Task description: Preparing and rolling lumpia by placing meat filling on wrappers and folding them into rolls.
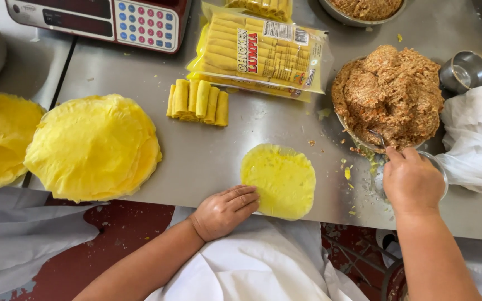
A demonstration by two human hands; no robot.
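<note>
- Left hand [225, 210]: fingers flat and open, pressing the near-left edge of the single yellow wrapper [280, 179] on the steel table [207, 156].
- Right hand [412, 179]: closed around a spoon [376, 137] dug into the filling [389, 95], far right.
- Advice: scoop modestly; keep wrapper pinned flat.

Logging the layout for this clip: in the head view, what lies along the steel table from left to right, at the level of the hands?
Stack of yellow wrappers → left hand → single yellow wrapper → right hand, holding a spoon at the bowl of brown filling → white plastic bag.
</note>
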